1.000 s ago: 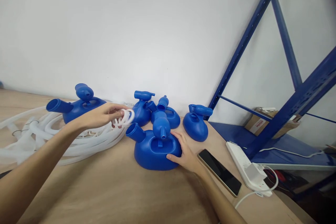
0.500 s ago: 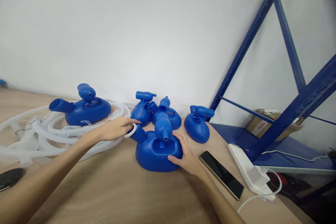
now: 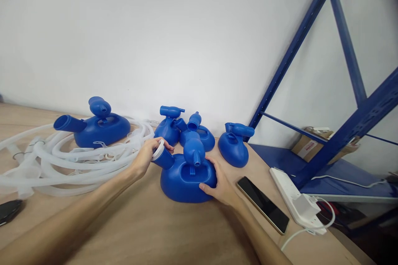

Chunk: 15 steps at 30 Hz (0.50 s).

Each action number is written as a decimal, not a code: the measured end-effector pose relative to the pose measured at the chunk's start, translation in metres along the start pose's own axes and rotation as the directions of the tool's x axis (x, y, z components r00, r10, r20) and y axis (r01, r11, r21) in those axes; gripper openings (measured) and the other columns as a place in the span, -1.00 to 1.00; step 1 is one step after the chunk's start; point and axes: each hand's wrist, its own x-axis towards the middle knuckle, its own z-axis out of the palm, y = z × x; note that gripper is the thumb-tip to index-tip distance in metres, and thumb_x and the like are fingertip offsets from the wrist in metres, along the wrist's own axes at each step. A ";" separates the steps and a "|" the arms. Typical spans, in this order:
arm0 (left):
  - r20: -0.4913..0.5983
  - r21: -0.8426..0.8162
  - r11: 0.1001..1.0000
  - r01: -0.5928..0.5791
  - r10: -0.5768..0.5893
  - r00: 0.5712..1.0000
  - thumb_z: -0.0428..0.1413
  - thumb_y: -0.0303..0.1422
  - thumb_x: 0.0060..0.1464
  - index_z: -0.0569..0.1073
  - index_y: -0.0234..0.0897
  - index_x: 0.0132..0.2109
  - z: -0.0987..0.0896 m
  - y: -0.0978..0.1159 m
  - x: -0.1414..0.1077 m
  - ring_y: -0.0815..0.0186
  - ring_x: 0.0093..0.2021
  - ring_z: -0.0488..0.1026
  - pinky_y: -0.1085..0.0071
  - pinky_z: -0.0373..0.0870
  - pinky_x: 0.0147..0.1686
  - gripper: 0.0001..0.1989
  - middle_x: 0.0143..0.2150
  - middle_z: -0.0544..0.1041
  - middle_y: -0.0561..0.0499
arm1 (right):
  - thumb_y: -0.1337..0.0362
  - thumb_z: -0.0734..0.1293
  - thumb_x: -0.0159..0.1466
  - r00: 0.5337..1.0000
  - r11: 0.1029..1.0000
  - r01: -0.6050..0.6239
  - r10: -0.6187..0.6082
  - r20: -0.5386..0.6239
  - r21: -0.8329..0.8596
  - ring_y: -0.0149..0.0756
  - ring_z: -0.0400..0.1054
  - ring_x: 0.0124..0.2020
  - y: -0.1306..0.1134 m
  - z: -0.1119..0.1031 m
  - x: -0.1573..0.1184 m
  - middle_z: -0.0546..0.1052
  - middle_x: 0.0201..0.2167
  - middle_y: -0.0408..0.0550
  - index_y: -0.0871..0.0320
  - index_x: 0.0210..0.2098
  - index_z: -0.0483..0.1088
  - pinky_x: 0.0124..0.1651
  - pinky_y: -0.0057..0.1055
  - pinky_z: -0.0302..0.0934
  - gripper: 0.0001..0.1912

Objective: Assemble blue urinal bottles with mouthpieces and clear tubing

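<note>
Left hand (image 3: 146,158): fingers closed around a white ring (image 3: 158,149), which sits at the open end of the side spout (image 3: 164,158) of the nearest blue vessel (image 3: 186,178). The ring is in contact with the spout rim; whether it is fully seated cannot be determined.

Right hand (image 3: 219,182): fingers spread and pressed flat against the right flank of the same vessel, thumb low against its base. It grips nothing else.

The vessel stands upright on the wooden bench (image 3: 139,223), near the middle, between the two hands. A second, upward-pointing spout (image 3: 194,151) rises from its top, above a moulded handle recess.

Surroundings: a pile of translucent white tubing (image 3: 62,161) lies on the bench to the left, just beside the left hand. Another blue vessel (image 3: 96,126) rests behind the tubing. Three more blue vessels (image 3: 199,134) are grouped near the wall, directly behind the one being held; the rightmost (image 3: 234,145) stands slightly apart.

To the right of the right hand, a black phone (image 3: 263,204) lies face up on the bench. Beyond it is a white power strip (image 3: 298,205) with a plug and white cable attached. A blue steel rack (image 3: 342,124) stands at the right, with a cardboard box (image 3: 311,145) on its lower shelf. A dark object (image 3: 8,210) is partly visible at the left edge of the bench.
</note>
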 end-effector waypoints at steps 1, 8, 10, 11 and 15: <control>0.032 -0.007 1.000 0.003 -0.003 0.999 0.00 -0.26 -0.08 0.59 -0.33 -0.34 -0.001 0.001 0.000 -0.02 -0.12 0.58 0.16 0.48 -0.10 -0.68 -0.20 0.67 -0.18 | -0.02 0.46 0.21 1.000 1.000 0.009 -0.009 -0.005 -0.003 0.13 0.26 0.31 0.001 0.000 0.000 0.33 0.30 0.16 0.05 0.31 0.12 0.33 0.06 0.21 -0.20; 0.204 0.242 0.961 -0.137 0.088 0.975 -0.02 -0.22 0.17 0.55 -0.27 -0.28 -0.002 0.008 -0.006 0.05 -0.09 0.55 0.21 0.40 -0.01 -0.70 -0.21 0.63 -0.08 | -0.23 0.60 -0.09 0.991 0.999 -0.020 0.024 -0.135 0.036 0.19 0.35 0.21 0.007 0.012 0.002 0.42 0.19 0.14 0.05 0.22 0.26 0.25 0.07 0.29 0.01; 0.240 0.257 0.948 -0.190 0.128 0.962 -0.02 -0.21 0.20 0.55 -0.26 -0.23 -0.004 0.009 -0.007 0.04 -0.02 0.54 0.22 0.39 0.02 -0.70 -0.16 0.63 -0.08 | -0.25 0.60 -0.11 0.985 0.999 -0.012 0.018 -0.174 0.036 0.19 0.36 0.19 0.006 0.014 0.003 0.44 0.16 0.13 0.05 0.18 0.30 0.24 0.07 0.29 0.00; 0.266 0.266 0.938 -0.221 0.149 0.952 -0.01 -0.20 0.21 0.55 -0.26 -0.22 -0.005 0.009 -0.008 0.03 0.01 0.52 0.22 0.38 0.04 -0.70 -0.12 0.63 -0.09 | -0.24 0.60 -0.10 0.983 0.999 -0.005 0.011 -0.184 0.034 0.19 0.37 0.18 0.005 0.015 0.004 0.45 0.15 0.13 0.05 0.18 0.30 0.23 0.07 0.30 -0.02; 0.374 0.309 0.882 -0.355 0.230 0.898 -0.02 -0.21 0.24 0.52 -0.24 -0.16 -0.013 0.008 -0.007 -0.01 0.14 0.45 0.20 0.31 0.17 -0.72 0.06 0.60 -0.12 | -0.20 0.61 -0.06 0.982 0.999 0.023 -0.017 -0.190 0.033 0.17 0.40 0.16 0.003 0.014 0.006 0.47 0.14 0.11 0.03 0.18 0.30 0.21 0.06 0.32 -0.06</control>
